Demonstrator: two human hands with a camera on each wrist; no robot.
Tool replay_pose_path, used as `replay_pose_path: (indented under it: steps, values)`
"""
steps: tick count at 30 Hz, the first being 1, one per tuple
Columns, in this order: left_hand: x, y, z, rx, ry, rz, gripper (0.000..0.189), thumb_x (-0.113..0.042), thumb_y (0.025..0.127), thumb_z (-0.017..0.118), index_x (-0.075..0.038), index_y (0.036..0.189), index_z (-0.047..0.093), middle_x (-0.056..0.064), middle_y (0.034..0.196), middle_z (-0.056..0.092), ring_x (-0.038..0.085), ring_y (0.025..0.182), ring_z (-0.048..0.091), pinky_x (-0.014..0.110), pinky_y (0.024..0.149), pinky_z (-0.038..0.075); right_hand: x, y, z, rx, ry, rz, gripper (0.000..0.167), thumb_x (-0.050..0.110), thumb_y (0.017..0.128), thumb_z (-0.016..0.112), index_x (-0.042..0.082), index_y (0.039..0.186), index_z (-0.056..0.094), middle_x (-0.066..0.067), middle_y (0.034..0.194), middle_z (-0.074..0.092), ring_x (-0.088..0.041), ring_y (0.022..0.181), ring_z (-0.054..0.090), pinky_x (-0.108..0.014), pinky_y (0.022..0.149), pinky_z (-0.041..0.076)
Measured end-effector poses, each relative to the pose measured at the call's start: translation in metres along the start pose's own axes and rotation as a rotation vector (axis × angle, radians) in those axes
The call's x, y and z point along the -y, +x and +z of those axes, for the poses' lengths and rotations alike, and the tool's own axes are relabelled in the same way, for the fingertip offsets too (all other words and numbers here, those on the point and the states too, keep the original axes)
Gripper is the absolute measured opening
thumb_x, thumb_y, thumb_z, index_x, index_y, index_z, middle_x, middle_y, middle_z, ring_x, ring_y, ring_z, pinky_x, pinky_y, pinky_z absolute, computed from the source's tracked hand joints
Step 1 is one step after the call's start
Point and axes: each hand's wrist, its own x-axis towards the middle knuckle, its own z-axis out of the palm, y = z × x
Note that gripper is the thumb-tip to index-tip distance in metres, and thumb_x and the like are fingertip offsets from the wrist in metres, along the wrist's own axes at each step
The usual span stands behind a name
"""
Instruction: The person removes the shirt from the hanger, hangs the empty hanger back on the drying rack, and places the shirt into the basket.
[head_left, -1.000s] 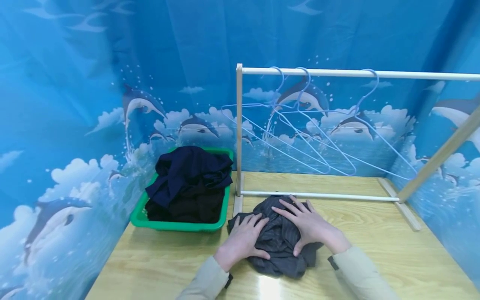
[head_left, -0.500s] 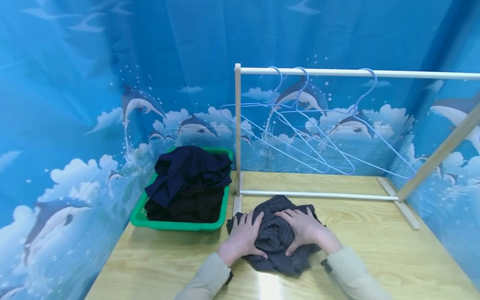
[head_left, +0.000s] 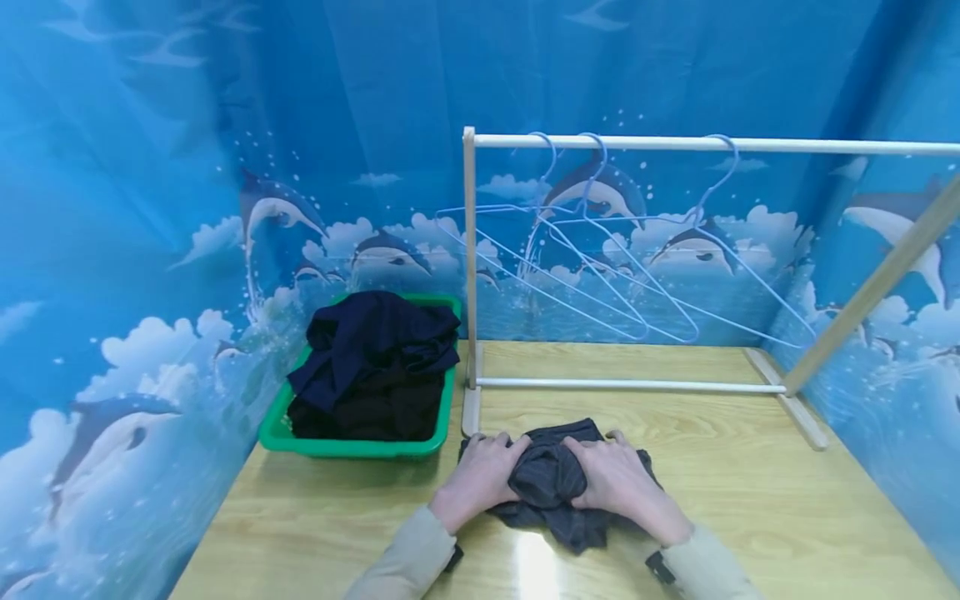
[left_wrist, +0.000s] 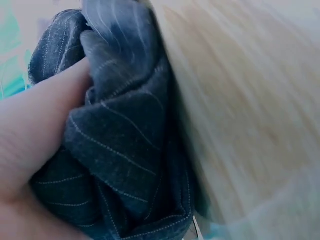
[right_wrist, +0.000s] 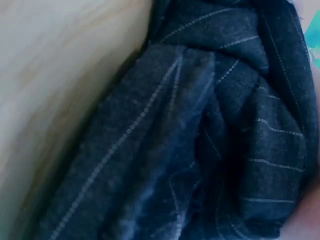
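Observation:
A crumpled dark grey garment with thin white pinstripes (head_left: 550,477) lies bunched on the table in the head view; its kind cannot be told. My left hand (head_left: 483,475) grips its left side with curled fingers. On the opposite side, my right hand (head_left: 613,482) holds the cloth, thumb inward and fingers bent over the far part. In the left wrist view the striped cloth (left_wrist: 120,135) is bunched against the thumb. Folds of the same cloth (right_wrist: 135,130) fill most of the right wrist view, where little of the hand shows.
A green basket (head_left: 360,448) holding dark navy and black clothes (head_left: 375,358) stands at the left. Behind the garment is a rack (head_left: 630,385) with three blue hangers (head_left: 592,196) on its top bar. The wooden table (head_left: 315,525) meets a dolphin-print curtain (head_left: 360,108).
My fingers were spread over the cloth and have curled into it. Both hands have bunched the garment, and its middle bulges up between them. The basket and rack have stayed put.

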Motion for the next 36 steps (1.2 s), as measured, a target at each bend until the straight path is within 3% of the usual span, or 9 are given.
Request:
replay_pose_path:
  steps: [4,10,12,15,24,33,36]
  values:
    - [0.0,0.001,-0.007,-0.096,0.05,0.007,0.071,-0.057,0.078,0.081,-0.023,0.135,0.055,0.005,0.106,0.07,0.023,0.088,0.069,0.043,0.089,0.052,0.001,-0.002,-0.01,-0.103,-0.054,0.012,0.082,0.042,0.056,0.095,0.008,0.124,0.064,-0.007,0.101,0.076,-0.031,0.081,0.071,-0.058,0.095,0.046]
    - [0.0,0.001,-0.034,-0.346,0.156,-0.002,0.082,-0.052,0.073,0.089,-0.027,0.142,0.053,0.004,0.113,0.068,0.022,0.098,0.069,0.046,0.096,0.051,-0.001,-0.003,-0.031,-0.478,-0.16,-0.061,0.079,0.04,0.052,0.095,0.01,0.119,0.067,-0.01,0.095,0.075,-0.031,0.078,0.07,-0.055,0.089,0.049]
    - [0.001,0.001,-0.044,-0.405,0.185,0.003,0.089,-0.051,0.069,0.092,-0.027,0.145,0.052,0.004,0.115,0.066,0.022,0.1,0.069,0.047,0.098,0.05,-0.001,-0.002,-0.036,-0.587,-0.176,-0.085,0.079,0.041,0.053,0.095,0.01,0.12,0.067,-0.011,0.094,0.075,-0.032,0.078,0.07,-0.056,0.089,0.05]
    - [0.007,0.0,-0.057,-0.458,0.206,0.024,0.091,-0.049,0.067,0.094,-0.027,0.145,0.053,0.005,0.118,0.065,0.022,0.103,0.068,0.046,0.098,0.049,0.001,0.002,-0.042,-0.683,-0.176,-0.109,0.08,0.044,0.055,0.093,0.009,0.122,0.067,-0.012,0.096,0.075,-0.033,0.079,0.07,-0.057,0.091,0.049]
    - [0.038,-0.01,-0.085,-0.452,0.248,0.05,0.096,-0.046,0.066,0.095,-0.024,0.149,0.05,0.007,0.118,0.065,0.023,0.104,0.067,0.047,0.102,0.047,0.017,0.024,-0.055,-0.753,-0.162,-0.157,0.073,0.045,0.066,0.089,0.012,0.128,0.066,-0.009,0.1,0.073,-0.033,0.084,0.069,-0.058,0.093,0.049]
    - [0.079,-0.032,-0.116,-0.566,0.207,0.011,0.086,-0.03,0.07,0.096,-0.021,0.145,0.055,0.01,0.12,0.066,0.028,0.107,0.067,0.054,0.104,0.044,0.051,0.066,-0.075,-0.821,-0.091,-0.231,0.082,0.047,0.063,0.093,0.014,0.132,0.064,-0.009,0.102,0.072,-0.032,0.088,0.069,-0.056,0.09,0.05]
    - [0.096,-0.041,-0.132,-0.603,0.207,-0.005,0.082,-0.03,0.073,0.094,-0.022,0.145,0.055,0.011,0.121,0.066,0.03,0.107,0.067,0.056,0.105,0.042,0.067,0.083,-0.082,-0.846,-0.048,-0.238,0.081,0.047,0.067,0.092,0.015,0.136,0.062,-0.009,0.105,0.072,-0.032,0.09,0.069,-0.054,0.09,0.05]
